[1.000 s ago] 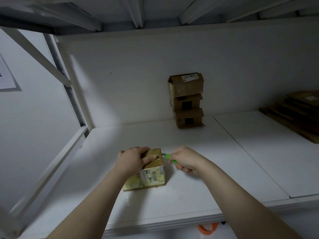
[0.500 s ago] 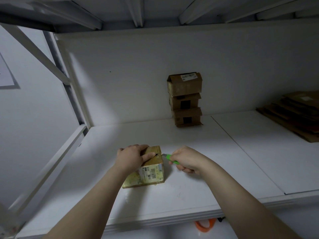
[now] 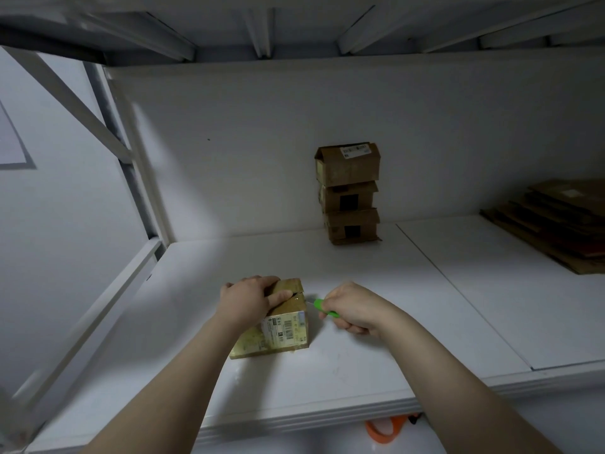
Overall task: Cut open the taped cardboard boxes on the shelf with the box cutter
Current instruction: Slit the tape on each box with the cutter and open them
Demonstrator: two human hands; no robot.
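A small taped cardboard box [image 3: 281,332] with a barcode label lies on the white shelf [image 3: 360,322], near its front. My left hand [image 3: 248,298] grips the box's top from the left, thumb along the top seam. My right hand [image 3: 352,309] holds a green box cutter [image 3: 322,308] just right of the box, its blade tip at the box's upper right corner. A slit shows in the top near that corner.
Three cardboard boxes [image 3: 348,191] are stacked against the back wall. Flattened cardboard sheets [image 3: 556,221] lie at the far right. An orange object [image 3: 384,432] hangs below the shelf's front edge. A white frame post [image 3: 131,152] stands on the left.
The cutter has drawn slightly right, off the box's corner. My left hand keeps its hold on the box. The camera view shifted a little.
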